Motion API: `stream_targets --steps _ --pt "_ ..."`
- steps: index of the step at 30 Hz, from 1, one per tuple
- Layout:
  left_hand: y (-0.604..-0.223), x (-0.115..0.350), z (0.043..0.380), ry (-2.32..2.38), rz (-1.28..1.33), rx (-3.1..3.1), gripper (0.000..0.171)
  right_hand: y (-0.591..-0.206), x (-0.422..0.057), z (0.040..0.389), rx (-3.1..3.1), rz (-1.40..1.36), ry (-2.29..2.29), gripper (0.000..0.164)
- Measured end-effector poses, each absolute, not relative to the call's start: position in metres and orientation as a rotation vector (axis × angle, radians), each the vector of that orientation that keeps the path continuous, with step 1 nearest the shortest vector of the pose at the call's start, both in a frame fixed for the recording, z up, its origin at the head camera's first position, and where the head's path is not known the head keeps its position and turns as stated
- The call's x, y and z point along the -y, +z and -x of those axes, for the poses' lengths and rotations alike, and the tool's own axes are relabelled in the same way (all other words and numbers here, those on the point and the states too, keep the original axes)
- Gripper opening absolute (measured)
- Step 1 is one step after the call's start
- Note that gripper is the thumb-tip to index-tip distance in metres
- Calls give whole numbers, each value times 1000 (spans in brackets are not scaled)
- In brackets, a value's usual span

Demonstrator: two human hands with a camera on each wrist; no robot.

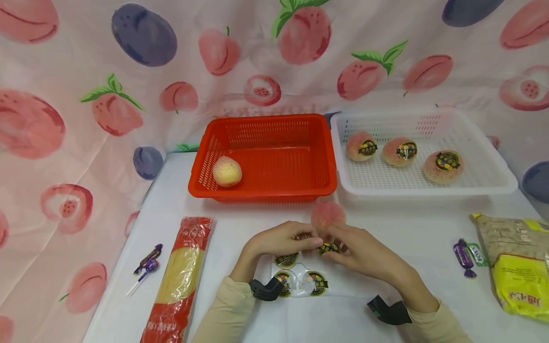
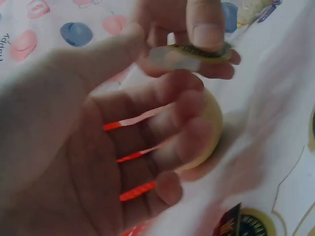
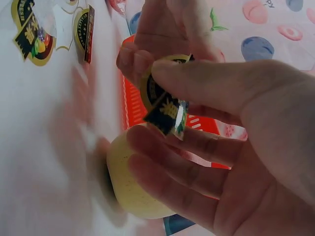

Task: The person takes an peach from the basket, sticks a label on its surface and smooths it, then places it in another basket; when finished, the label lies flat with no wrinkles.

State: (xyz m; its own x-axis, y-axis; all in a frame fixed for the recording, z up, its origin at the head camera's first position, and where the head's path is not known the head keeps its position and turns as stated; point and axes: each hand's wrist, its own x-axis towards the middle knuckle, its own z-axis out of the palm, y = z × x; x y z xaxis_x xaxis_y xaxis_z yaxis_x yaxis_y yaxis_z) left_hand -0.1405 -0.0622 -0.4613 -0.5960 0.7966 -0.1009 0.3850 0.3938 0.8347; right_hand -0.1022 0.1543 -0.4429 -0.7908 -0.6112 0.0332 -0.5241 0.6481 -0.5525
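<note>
My right hand [image 1: 364,250] pinches a round black-and-gold fruit sticker [image 3: 170,115] between thumb and fingers. Close beside it is my left hand [image 1: 283,239], its fingers loosely bent; in the left wrist view its fingertips lie just under the sticker. Whether they touch the sticker I cannot tell. Behind both hands a pink and yellow peach [image 1: 328,213] rests on the table. A white sheet of the same stickers [image 1: 302,284] lies flat below the hands.
A red basket [image 1: 263,194] holds one peach without a sticker. To its right, a white basket [image 1: 424,191] holds three stickered peaches. Noodles in a red packet [image 1: 182,271] and candies [image 1: 147,267] lie left; more candies [image 1: 465,257] and a yellow bag [image 1: 521,276] lie right.
</note>
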Motion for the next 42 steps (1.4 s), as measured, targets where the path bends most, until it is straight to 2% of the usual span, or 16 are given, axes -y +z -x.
stream_targets --steps 7,14,23,33,42 --pt "-465 60 142 1281 -984 -2225 13 -443 -157 109 -2652 803 -1084 32" --pt "-468 50 143 1423 -832 -2371 14 -448 -168 120 -2500 485 -1378 20" --pt "-475 33 139 1577 -659 -2468 16 -451 -172 124 -2578 404 -1320 30" --pt "-477 30 135 1410 -542 -2761 21 -463 -170 129 -2582 330 -1294 35" --pt "-486 37 149 1455 -686 -2646 20 -475 -184 142 -2473 413 -1305 36"
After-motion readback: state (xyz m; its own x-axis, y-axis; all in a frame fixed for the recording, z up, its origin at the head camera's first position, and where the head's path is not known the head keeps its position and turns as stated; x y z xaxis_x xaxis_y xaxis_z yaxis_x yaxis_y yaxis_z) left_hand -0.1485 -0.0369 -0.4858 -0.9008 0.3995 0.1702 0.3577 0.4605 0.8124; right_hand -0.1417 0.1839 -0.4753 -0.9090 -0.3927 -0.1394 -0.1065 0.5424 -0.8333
